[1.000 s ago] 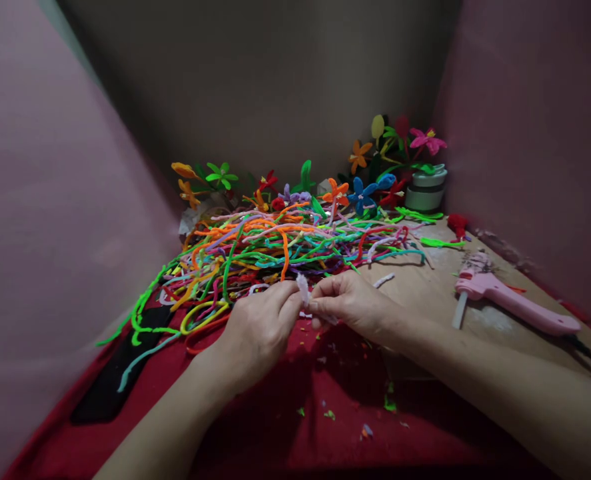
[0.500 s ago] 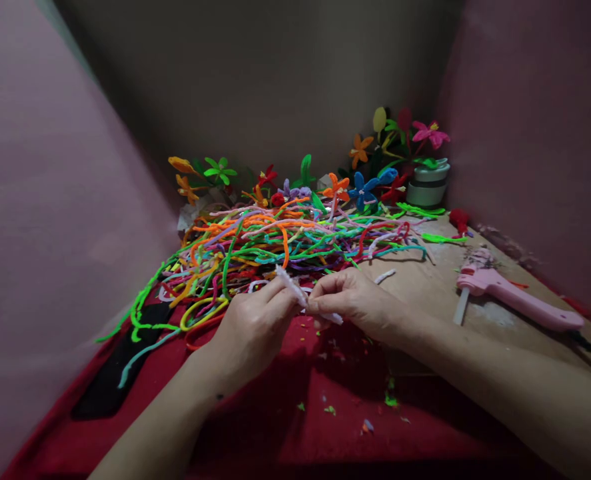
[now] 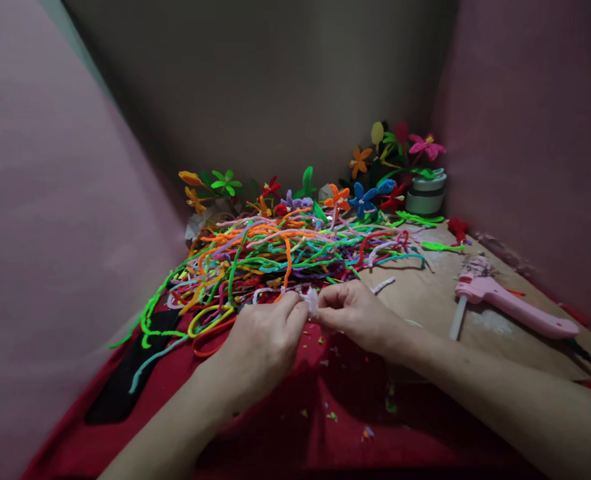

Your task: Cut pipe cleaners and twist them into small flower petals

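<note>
Both my hands meet over the red cloth (image 3: 285,427) and pinch one short pale lilac pipe cleaner (image 3: 312,301) between their fingertips. My left hand (image 3: 262,340) grips it from the left with thumb and forefinger closed. My right hand (image 3: 358,313) holds its other end, fingers curled tight. Only a small fuzzy stub shows between the two hands. Just beyond my fingers lies a big heap of loose coloured pipe cleaners (image 3: 280,257).
Finished pipe-cleaner flowers (image 3: 360,197) line the back wall, some standing in a grey pot (image 3: 426,193). A pink glue gun (image 3: 508,303) lies on the brown board (image 3: 440,300) at the right. A black strip (image 3: 120,380) lies at the left. Pink walls close both sides.
The pale pipe cleaner's free end, which stuck up and left before, is now folded down to a short stub between my fingertips. Both hands stay together in the same spot.
</note>
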A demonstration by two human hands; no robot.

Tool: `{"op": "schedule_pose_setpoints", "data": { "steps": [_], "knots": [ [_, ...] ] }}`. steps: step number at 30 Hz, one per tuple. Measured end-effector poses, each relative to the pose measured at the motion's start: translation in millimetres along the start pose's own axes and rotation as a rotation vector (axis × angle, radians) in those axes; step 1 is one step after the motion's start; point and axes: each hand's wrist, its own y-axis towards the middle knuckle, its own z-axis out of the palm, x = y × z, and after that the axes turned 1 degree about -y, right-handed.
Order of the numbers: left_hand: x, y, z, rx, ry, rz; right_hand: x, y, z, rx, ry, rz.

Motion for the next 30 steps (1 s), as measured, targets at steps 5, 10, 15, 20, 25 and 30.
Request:
{"op": "schedule_pose_setpoints", "data": {
  "steps": [5,10,15,20,25,30],
  "knots": [
    [6.4,20.4,-13.5,0.199,-0.514,-0.326,-2.2,-11.3,5.1,-0.221,-0.728,-0.585],
    [27.0,34.3,-6.4,0.554,-1.543,-0.743,-1.1,-16.1,5.6,-0.313,-1.004,-0.956],
    [27.4,28.6,-7.2,0.413,-1.575,-0.782,9.2,-14.9,1.0,-0.344,-0.643,-0.848],
    [17.1,23.0,-26.3,-0.182,-1.138,-0.43,19.6,-13.4,-3.0,-0.246,-0.117,-0.398],
    [16.4,22.3,-26.8,-0.238,-0.826,-0.081,24.8,-12.9,-5.5,-0.108,0.129,-0.241],
    [14.0,29.5,-25.7,0.039,-1.082,-0.306,23.9,-14.4,-5.8,-0.221,-0.226,-0.459]
  ]
}}
